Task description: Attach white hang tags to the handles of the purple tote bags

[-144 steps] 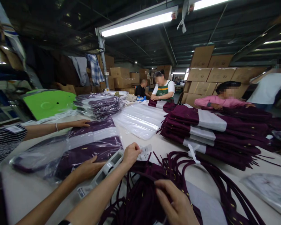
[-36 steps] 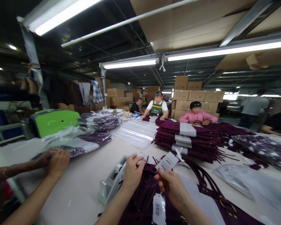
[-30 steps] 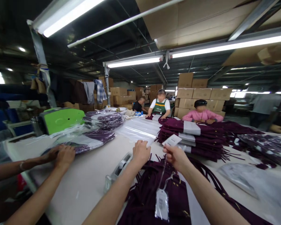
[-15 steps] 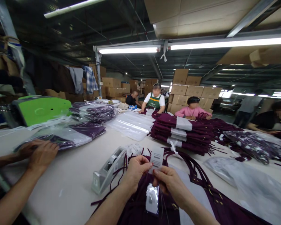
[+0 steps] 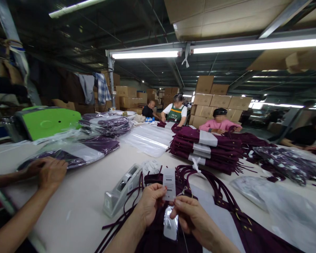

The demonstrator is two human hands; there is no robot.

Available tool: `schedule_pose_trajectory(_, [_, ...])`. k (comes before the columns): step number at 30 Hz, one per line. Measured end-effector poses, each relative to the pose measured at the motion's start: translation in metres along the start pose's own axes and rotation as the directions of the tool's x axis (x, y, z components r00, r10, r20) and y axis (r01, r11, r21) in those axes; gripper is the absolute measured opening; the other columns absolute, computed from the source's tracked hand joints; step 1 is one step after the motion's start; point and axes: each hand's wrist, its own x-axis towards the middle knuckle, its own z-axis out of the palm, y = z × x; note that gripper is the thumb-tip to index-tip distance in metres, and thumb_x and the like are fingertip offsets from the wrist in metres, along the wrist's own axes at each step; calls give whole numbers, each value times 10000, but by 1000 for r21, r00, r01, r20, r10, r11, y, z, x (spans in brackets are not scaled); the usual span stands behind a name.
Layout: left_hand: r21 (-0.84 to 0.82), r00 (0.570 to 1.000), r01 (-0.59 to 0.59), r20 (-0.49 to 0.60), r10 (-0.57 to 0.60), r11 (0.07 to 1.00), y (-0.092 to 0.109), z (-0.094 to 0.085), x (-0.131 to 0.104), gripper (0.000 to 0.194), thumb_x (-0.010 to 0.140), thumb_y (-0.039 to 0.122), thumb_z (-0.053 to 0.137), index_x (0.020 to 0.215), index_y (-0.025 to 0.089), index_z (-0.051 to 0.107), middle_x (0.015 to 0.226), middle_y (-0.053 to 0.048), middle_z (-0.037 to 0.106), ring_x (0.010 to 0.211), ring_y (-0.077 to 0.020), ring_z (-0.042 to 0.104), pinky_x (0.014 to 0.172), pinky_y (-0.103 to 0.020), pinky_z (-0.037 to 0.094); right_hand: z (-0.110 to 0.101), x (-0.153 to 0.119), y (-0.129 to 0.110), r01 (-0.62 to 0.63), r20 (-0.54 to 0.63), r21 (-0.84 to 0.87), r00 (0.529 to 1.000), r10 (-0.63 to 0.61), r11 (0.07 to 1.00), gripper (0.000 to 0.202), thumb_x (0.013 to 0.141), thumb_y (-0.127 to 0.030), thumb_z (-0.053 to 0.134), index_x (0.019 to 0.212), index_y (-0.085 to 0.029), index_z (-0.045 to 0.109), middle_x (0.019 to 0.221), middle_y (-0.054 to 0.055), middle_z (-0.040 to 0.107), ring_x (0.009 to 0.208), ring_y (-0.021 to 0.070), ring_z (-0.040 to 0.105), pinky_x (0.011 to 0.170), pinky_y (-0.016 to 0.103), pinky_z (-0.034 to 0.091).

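Note:
My left hand (image 5: pixel 153 201) pinches the left edge of a small white printed tag (image 5: pixel 169 183), held upright over a dark purple garment (image 5: pixel 152 233). At the tag's lower right corner is my right hand (image 5: pixel 191 212), thumb and finger pressed together on the tag's edge or its string; which of them is too small to tell. A thin string hangs below this hand. A small clear packet with a white card (image 5: pixel 171 225) lies on the garment below the tag. White paper (image 5: pixel 213 214) lies across the garment on the right.
A tape dispenser (image 5: pixel 121 191) stands left of the garment. Behind it are folded purple garments (image 5: pixel 205 149) in a stack and clear plastic bags (image 5: pixel 150 138). Another person's hands (image 5: pixel 52 172) touch a bagged garment (image 5: pixel 89 151) at left. More people work beyond the table.
The tag has moved slightly left and stands more upright, with more of its face showing. My right hand has shifted to its lower right corner. The people at the back have moved slightly.

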Motion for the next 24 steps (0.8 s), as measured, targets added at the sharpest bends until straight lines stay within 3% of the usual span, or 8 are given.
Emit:
schedule_pose_trajectory(5, [-88, 1000, 11, -8, -12, 996, -3, -3, 1, 345, 424, 283, 784, 581, 133, 515, 484, 33, 512, 422, -57, 423, 444, -191, 309, 0, 0, 7, -62, 40, 94, 997, 58, 994, 347, 586, -371, 725, 748, -109, 567, 583, 30, 622, 322, 12, 334, 313, 160, 171])
schedule_pose_trajectory(10, [-165, 999, 42, 14, -40, 985, -7, 0, 1, 355, 423, 277, 794, 584, 135, 511, 467, 34, 512, 403, -56, 416, 428, -183, 306, 3, 1, 12, -72, 49, 160, 997, 65, 985, 293, 627, -365, 697, 682, -133, 527, 566, 12, 612, 301, 2, 288, 304, 160, 152])
schedule_pose_trajectory(18, [-154, 995, 34, -90, -48, 987, -10, -7, 5, 321, 432, 249, 753, 596, 138, 500, 454, 37, 502, 390, -52, 395, 411, -179, 278, 5, 4, 20, -13, 10, 38, 1000, 13, 999, 336, 651, -416, 680, 752, -149, 503, 476, -57, 510, 313, -1, 267, 329, 154, 125])
schedule_pose_trajectory(22, [-145, 988, 50, -138, -70, 988, -14, -1, 4, 226, 525, 206, 696, 618, 136, 503, 486, 26, 516, 385, -48, 389, 404, -173, 244, 5, 10, 27, 37, -41, -35, 998, -38, 999, 351, 664, -465, 640, 688, -146, 496, 459, -53, 505, 292, 3, 262, 313, 165, 127])
schedule_pose_trajectory(24, [-162, 987, 66, -134, -89, 984, -13, -6, 2, 174, 591, 187, 668, 629, 140, 505, 497, 28, 505, 384, -47, 388, 402, -175, 217, 5, 12, 30, 29, -44, -52, 999, -32, 998, 350, 665, -466, 635, 675, -145, 495, 459, -49, 510, 290, 5, 272, 309, 162, 137])
